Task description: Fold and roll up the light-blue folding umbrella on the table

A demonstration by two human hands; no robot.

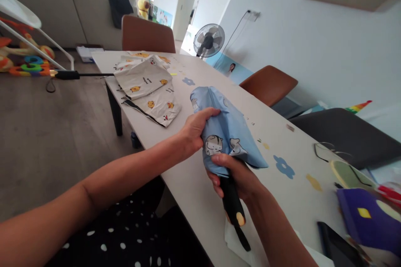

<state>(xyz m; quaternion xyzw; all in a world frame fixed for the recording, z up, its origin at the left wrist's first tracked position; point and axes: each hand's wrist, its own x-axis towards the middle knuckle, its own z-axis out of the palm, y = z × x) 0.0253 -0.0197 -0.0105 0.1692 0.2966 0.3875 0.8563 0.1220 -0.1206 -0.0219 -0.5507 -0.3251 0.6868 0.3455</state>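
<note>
A folded light-blue umbrella (227,129) with cartoon animal prints lies over the near part of the white table (200,200). My left hand (196,127) is closed on its bunched blue canopy at the upper left side. Below it, my right hand (238,175) is wrapped round the umbrella's black handle (233,206), whose wrist strap hangs down past the table edge. A second folded umbrella (147,89), cream with small orange prints, lies further up the table, its black handle (67,75) sticking out past the left edge. Neither hand touches it.
Brown chairs (147,35) (269,83) and a dark chair (344,133) stand along the table. A purple booklet (366,221), a dark phone (336,246) and a cable lie at the near right. A fan (209,40), a grey sofa and toys stand beyond.
</note>
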